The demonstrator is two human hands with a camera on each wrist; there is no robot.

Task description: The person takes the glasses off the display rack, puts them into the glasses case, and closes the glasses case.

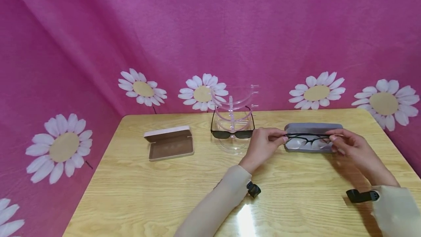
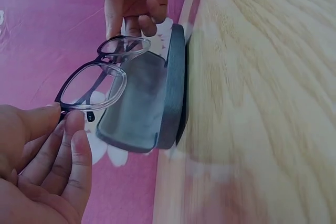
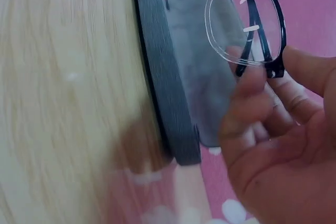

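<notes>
Between my two hands is a pair of eyeglasses (image 1: 309,141) with a black upper rim and clear lower rims, its temples folded in behind the lenses. My left hand (image 1: 263,145) pinches one outer corner of the frame between thumb and fingers. At the opposite corner my right hand (image 1: 356,151) pinches the frame the same way. Below and behind the eyeglasses lies an open grey glasses case (image 1: 314,127), its lid raised at the back. Both wrist views show the eyeglasses above the case (image 2: 172,93), with the case's grey lining (image 3: 202,77) visible behind the lenses.
A clear plastic display stand (image 1: 231,114) stands left of my left hand, with black sunglasses (image 1: 222,134) on a lower tier. Further left, a white glasses case (image 1: 171,147) with brown lining lies open. A pink flowered cloth (image 1: 256,39) hangs behind the wooden table (image 1: 158,193).
</notes>
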